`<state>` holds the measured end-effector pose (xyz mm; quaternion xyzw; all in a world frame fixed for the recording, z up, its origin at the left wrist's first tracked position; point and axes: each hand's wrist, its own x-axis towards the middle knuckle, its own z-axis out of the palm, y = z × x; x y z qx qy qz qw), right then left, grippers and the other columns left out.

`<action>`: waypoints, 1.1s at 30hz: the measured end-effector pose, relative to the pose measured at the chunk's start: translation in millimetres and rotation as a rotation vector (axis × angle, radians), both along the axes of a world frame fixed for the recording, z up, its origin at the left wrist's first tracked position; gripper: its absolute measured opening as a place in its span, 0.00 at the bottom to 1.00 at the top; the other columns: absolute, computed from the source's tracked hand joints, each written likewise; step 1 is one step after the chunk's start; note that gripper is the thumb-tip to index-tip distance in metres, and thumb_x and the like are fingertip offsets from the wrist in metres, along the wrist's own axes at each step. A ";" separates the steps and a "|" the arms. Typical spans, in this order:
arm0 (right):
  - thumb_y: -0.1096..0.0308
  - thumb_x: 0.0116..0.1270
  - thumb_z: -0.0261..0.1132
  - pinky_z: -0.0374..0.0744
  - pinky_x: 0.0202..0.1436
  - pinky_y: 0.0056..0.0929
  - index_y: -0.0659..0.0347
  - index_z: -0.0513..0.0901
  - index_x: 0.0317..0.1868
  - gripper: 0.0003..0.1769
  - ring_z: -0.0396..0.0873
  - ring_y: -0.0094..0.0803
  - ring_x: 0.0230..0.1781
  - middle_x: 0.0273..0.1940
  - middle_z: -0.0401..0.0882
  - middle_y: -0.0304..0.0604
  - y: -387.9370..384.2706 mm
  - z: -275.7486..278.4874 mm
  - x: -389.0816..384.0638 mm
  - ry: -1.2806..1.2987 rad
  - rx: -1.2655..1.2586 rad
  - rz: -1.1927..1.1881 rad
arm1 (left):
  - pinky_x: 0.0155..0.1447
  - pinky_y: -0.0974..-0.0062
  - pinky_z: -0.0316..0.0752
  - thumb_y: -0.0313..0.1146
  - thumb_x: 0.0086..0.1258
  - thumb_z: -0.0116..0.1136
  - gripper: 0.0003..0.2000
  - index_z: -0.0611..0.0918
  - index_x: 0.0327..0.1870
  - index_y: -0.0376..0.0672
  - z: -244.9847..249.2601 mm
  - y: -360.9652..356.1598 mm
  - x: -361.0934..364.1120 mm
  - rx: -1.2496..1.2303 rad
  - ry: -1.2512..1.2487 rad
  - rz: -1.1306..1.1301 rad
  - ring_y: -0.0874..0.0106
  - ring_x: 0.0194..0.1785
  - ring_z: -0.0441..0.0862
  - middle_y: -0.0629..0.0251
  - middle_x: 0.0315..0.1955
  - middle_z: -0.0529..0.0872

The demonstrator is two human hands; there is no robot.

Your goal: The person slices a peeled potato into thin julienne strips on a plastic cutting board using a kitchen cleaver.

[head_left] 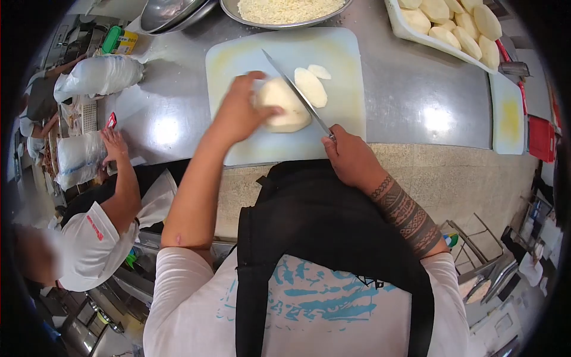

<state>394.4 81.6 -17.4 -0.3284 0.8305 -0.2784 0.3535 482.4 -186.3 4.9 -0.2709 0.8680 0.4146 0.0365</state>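
Observation:
A large peeled potato [279, 95] with a flat cut side lies on a pale cutting board [238, 53]. My left hand [241, 107], slightly blurred, curves around its left side, thumb over the near part and fingers at the far edge. In my right hand [351, 152] is the handle of a knife [304, 102]. Its blade slants away to the upper left along the potato's right side. Just right of the blade lie a cut oval slice [312, 88] and a smaller thin slice [319, 72].
Beyond the board stands a bowl of pale chopped pieces [291, 11], beside stacked metal bowls [169, 15]. A white tub [440, 44] of peeled potatoes is at the upper right. At left, a co-worker's hand [113, 144] touches a filled plastic bag [83, 157] on the steel table [416, 107].

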 end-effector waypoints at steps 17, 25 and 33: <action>0.55 0.86 0.56 0.82 0.47 0.60 0.66 0.77 0.53 0.19 0.87 0.62 0.41 0.36 0.87 0.62 26.4 -0.5 -11.6 0.090 -0.029 -0.007 | 0.58 0.55 0.84 0.46 0.65 0.80 0.28 0.86 0.52 0.27 -86.1 -70.5 45.2 -0.284 -0.427 0.276 0.46 0.53 0.91 0.40 0.48 0.92; 0.57 0.85 0.58 0.82 0.46 0.60 0.68 0.78 0.56 0.19 0.86 0.67 0.42 0.37 0.88 0.65 53.6 1.4 -43.2 0.032 -0.013 -0.041 | 0.61 0.53 0.84 0.51 0.67 0.77 0.29 0.87 0.52 0.28 -65.6 -46.3 5.0 -0.398 -0.530 0.034 0.45 0.57 0.90 0.38 0.51 0.91; 0.57 0.85 0.58 0.81 0.46 0.60 0.68 0.78 0.54 0.19 0.85 0.68 0.42 0.38 0.87 0.66 53.6 -1.0 -43.6 0.016 -0.004 -0.049 | 0.69 0.56 0.81 0.53 0.70 0.73 0.35 0.84 0.65 0.28 -62.9 -77.9 13.0 -0.446 -0.411 0.168 0.46 0.64 0.87 0.37 0.59 0.89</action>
